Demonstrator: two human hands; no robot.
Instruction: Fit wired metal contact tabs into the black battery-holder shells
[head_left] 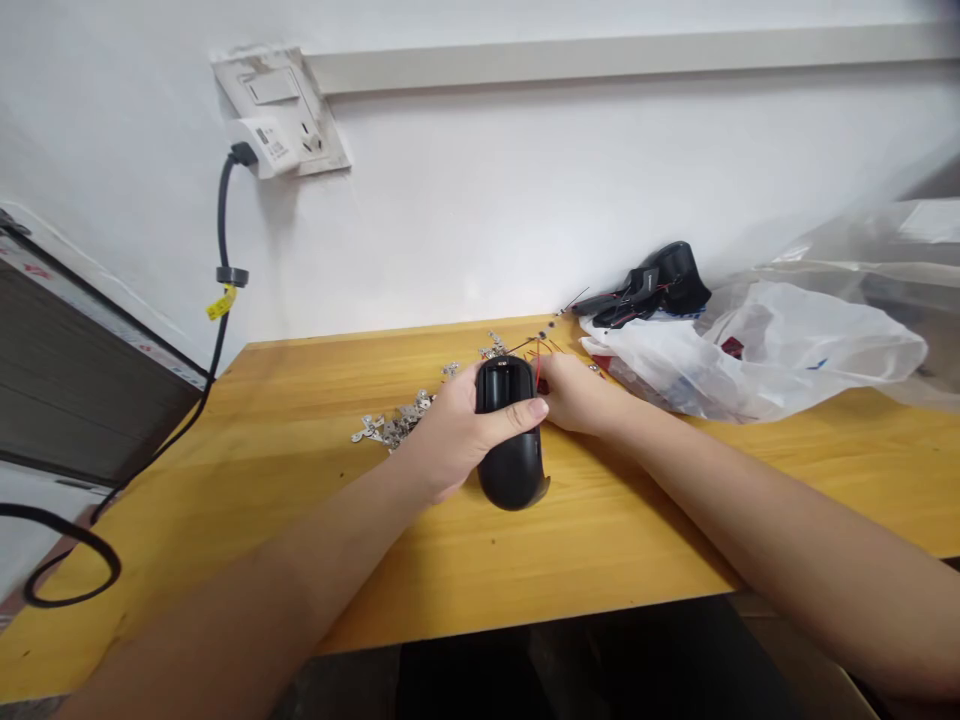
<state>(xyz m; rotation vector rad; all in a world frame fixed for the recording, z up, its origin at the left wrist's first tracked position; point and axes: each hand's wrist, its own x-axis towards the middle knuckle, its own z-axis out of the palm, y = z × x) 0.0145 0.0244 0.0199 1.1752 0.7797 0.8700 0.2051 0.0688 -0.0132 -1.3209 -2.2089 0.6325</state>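
Note:
My left hand (454, 428) is closed around a black rounded plastic housing (513, 470), its thumb lying across the front. The housing has a long recess in its upper part and stands nearly upright above the table. At its right side is my right hand (576, 393), fingers curled in against the housing's edge. A thin red wire (538, 358) runs up beside those fingertips. What the fingertips pinch is hidden behind the housing and the hand. Small metal pieces (405, 420) lie in a loose pile left of and behind my left hand.
A yellow wooden table (300, 400) stands against a white wall. At the back right, black plastic parts with wires (660, 285) lie by a white plastic bag (772, 350). A black cable (223, 220) hangs from a plug in the wall socket (311, 140) at the left.

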